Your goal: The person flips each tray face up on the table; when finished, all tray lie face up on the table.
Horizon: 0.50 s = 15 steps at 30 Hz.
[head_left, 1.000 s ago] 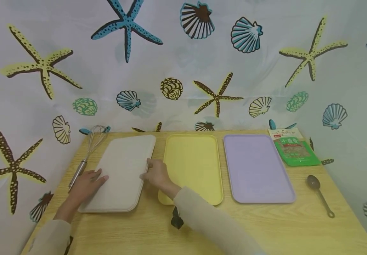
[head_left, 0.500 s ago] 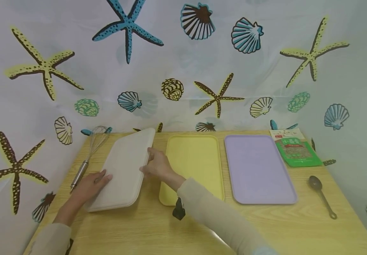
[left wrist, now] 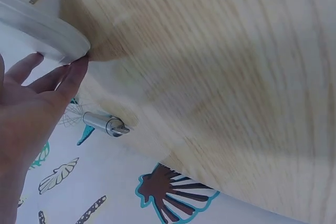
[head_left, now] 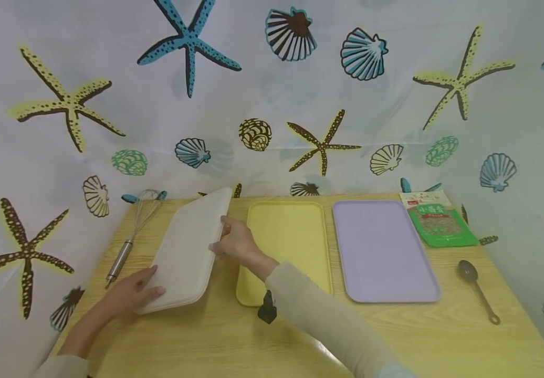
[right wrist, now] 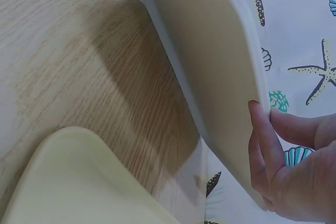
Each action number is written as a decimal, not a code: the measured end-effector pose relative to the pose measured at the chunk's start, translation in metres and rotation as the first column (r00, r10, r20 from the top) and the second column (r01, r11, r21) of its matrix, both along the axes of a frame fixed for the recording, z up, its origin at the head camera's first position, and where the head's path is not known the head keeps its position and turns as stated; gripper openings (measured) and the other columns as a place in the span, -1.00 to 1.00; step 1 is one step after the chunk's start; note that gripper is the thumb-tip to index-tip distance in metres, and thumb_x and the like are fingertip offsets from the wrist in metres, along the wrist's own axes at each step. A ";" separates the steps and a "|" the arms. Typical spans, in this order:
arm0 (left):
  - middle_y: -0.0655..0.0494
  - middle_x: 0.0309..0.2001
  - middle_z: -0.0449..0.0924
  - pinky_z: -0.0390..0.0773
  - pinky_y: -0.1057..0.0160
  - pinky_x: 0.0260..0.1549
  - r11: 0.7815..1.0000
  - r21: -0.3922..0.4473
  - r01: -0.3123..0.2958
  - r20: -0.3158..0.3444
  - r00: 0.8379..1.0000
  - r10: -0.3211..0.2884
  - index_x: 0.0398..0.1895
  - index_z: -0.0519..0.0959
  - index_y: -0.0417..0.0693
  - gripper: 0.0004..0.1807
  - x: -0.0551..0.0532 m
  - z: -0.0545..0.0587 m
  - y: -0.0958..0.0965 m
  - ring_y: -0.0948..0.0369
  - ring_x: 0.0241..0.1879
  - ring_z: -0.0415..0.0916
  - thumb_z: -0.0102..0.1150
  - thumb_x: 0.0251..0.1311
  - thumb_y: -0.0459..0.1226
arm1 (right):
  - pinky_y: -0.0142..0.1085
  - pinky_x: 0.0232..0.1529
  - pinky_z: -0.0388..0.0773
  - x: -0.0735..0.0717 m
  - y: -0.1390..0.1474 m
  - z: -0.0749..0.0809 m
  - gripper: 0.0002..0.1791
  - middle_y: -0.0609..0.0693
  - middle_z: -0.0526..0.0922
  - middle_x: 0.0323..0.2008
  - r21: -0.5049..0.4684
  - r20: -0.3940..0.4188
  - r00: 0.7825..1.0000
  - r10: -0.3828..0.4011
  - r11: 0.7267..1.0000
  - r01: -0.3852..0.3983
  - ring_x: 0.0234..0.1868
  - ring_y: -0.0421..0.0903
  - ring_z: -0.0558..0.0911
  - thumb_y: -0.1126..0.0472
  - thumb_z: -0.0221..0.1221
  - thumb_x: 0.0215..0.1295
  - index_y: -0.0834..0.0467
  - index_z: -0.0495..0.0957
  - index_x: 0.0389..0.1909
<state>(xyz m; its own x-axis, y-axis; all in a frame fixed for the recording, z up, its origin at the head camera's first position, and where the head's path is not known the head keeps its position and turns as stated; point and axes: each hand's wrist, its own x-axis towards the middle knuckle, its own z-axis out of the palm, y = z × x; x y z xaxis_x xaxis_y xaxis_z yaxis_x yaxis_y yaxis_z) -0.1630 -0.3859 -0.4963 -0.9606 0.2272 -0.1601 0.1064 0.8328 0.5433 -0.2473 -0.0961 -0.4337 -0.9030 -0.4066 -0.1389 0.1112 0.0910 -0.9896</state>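
A white rectangular tray (head_left: 189, 252) stands tilted at the left of the table, its right side raised. My right hand (head_left: 240, 242) pinches the raised edge. In the right wrist view its fingers (right wrist: 265, 140) lie on the tray's table-facing side, with the thumb opposite. My left hand (head_left: 132, 292) holds the lower left edge, thumb over the upper face. The left wrist view shows fingertips right at the tray's corner (left wrist: 58, 40). Left of the tray lies a wire whisk (head_left: 121, 259) with a metal handle.
A yellow tray (head_left: 283, 252) lies right of the white one, partly behind my right forearm. Beyond it come a purple tray (head_left: 385, 252), a green seasoning packet (head_left: 439, 226) and a dark spoon (head_left: 477, 294). A shell-and-starfish cloth (head_left: 272, 94) hangs around the table (head_left: 196, 346).
The white tray has tipped up from nearly flat, its right edge rising with my right hand. My left hand has slid down to the tray's lower left edge.
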 end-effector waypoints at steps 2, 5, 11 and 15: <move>-0.54 0.35 0.05 0.18 -0.38 0.17 1.000 0.029 -0.006 0.041 0.999 0.005 0.40 0.07 -0.48 -0.11 0.005 0.001 0.000 -0.45 0.29 0.04 0.13 0.29 0.01 | -0.07 -0.27 0.68 0.000 -0.001 0.003 -0.11 0.26 0.43 0.00 -0.011 -0.001 1.000 -0.004 1.000 0.004 -0.41 0.14 0.69 0.55 0.28 0.07 0.29 0.12 0.44; -0.55 0.39 -0.09 0.03 -0.43 0.20 0.997 0.076 -0.016 0.093 0.996 0.009 0.44 0.01 -0.43 -0.05 0.009 0.001 0.001 -0.46 0.33 -0.13 0.18 0.25 0.02 | -0.10 -0.30 0.69 -0.001 0.000 0.006 -0.11 0.28 0.43 -0.01 -0.028 0.002 1.000 -0.018 0.999 0.018 -0.47 0.07 0.68 0.57 0.29 0.05 0.30 0.14 0.43; -0.53 0.39 -0.06 0.05 -0.43 0.19 0.998 0.065 -0.010 0.054 0.999 0.006 0.45 0.02 -0.37 0.08 0.015 0.003 0.012 -0.45 0.33 -0.10 0.37 0.05 0.02 | -0.13 -0.33 0.69 -0.006 0.003 0.009 -0.12 0.27 0.41 0.01 -0.040 0.015 0.999 -0.032 0.999 0.033 -0.52 0.02 0.67 0.58 0.29 0.05 0.31 0.15 0.42; -0.54 0.33 0.09 0.37 -0.31 0.08 0.999 0.038 -0.019 0.042 0.999 0.018 0.44 0.07 -0.38 0.08 0.020 0.011 0.021 -0.44 0.24 0.15 0.40 0.01 0.02 | -0.08 -0.26 0.68 -0.009 0.003 0.013 -0.13 0.24 0.41 0.01 -0.059 0.026 0.999 -0.042 0.997 0.044 -0.45 0.01 0.67 0.56 0.29 0.06 0.30 0.15 0.42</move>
<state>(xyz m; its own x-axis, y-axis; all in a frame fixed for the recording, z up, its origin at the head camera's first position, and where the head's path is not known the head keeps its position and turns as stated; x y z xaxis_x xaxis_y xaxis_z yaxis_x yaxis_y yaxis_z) -0.1432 -0.3645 -0.4856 -0.9573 0.2163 -0.1918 0.0678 0.8130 0.5783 -0.2563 -0.0929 -0.4206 -0.9163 -0.3759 -0.1381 0.1384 0.0263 -0.9900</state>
